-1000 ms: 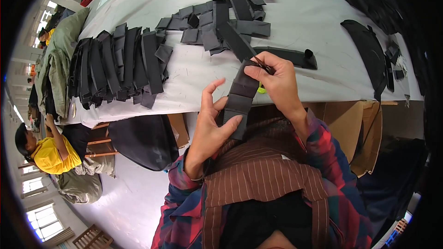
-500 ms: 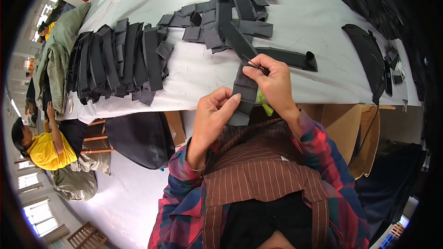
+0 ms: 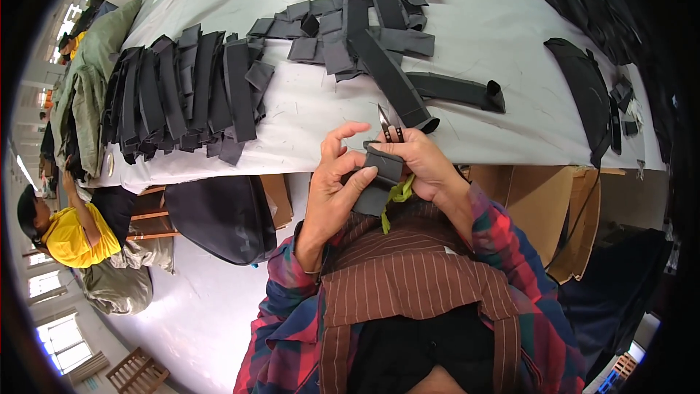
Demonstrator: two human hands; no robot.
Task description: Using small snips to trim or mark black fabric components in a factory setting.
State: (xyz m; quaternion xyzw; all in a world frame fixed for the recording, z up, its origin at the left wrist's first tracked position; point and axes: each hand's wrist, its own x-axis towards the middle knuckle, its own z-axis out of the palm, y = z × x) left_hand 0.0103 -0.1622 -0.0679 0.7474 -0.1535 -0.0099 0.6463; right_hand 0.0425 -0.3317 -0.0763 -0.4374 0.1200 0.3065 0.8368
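Note:
My left hand [image 3: 332,190] pinches a dark grey fabric strip [image 3: 382,168] between thumb and fingers, just past the table edge in front of my apron. My right hand [image 3: 430,164] holds a small pair of thread snips [image 3: 389,130], blades pointing away from me, and its thumb and fingers also touch the strip's upper end. A yellow-green ribbon [image 3: 399,194] hangs below my right hand, beside the strip. Past the snips, a long dark strip [image 3: 390,76] lies slanted on the table, its near end curled.
A row of stacked dark strips [image 3: 182,95] covers the table's left part. More pieces [image 3: 328,29] lie in a loose heap farther back. Black fabric [image 3: 583,91] lies at the right. Cardboard boxes [image 3: 536,204] stand below the table. A person in yellow [image 3: 80,237] works at far left.
The fabric strip has been drawn nearer my body and folded over. The snips now point away from me. The long strip's near end, hidden before, now shows.

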